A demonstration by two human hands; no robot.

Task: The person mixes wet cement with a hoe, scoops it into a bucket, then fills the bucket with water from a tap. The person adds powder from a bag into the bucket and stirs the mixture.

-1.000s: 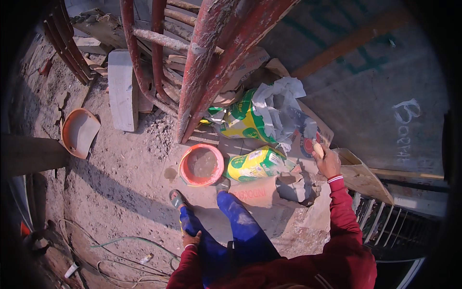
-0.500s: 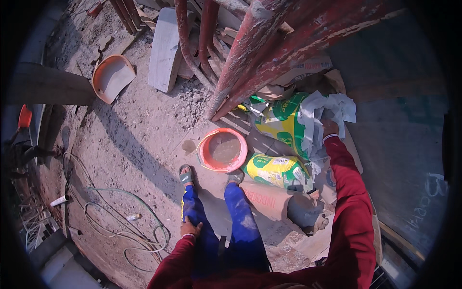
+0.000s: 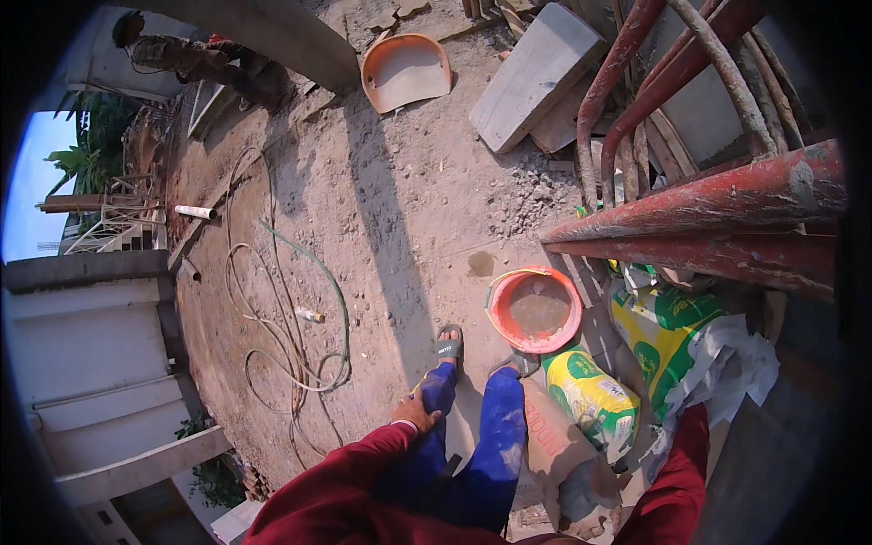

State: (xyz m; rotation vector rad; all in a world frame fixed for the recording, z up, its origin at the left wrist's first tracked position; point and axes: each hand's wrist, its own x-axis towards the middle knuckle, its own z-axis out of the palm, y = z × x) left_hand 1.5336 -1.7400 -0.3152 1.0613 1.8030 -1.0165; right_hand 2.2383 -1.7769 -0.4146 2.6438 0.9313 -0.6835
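Observation:
My left hand (image 3: 416, 413) rests on my left knee, fingers laid over the blue trouser leg and holding nothing. My right arm, in a dark red sleeve (image 3: 688, 445), reaches down to the torn white mouth (image 3: 727, 359) of a green and yellow bag (image 3: 661, 331). That hand is hidden at the bag's opening. Beside it lies a second green and yellow bag (image 3: 589, 395). An orange bucket (image 3: 556, 342) with grey material inside stands in front of my feet. Next to my right leg is an opened brown paper sack (image 3: 551, 427) with grey contents.
Red metal posts (image 3: 708, 213) slant across the right side. A pale slab (image 3: 536, 77) and an orange scoop-shaped container (image 3: 409, 77) lie further off. Hoses (image 3: 291, 354) coil on the ground at left. Another person (image 3: 204, 59) is at the far upper left.
My view has swung, so the bucket, bags and posts sit further right in the picture. My right hand, visible at the torn bag before, is now hidden. My left hand stays on the knee.

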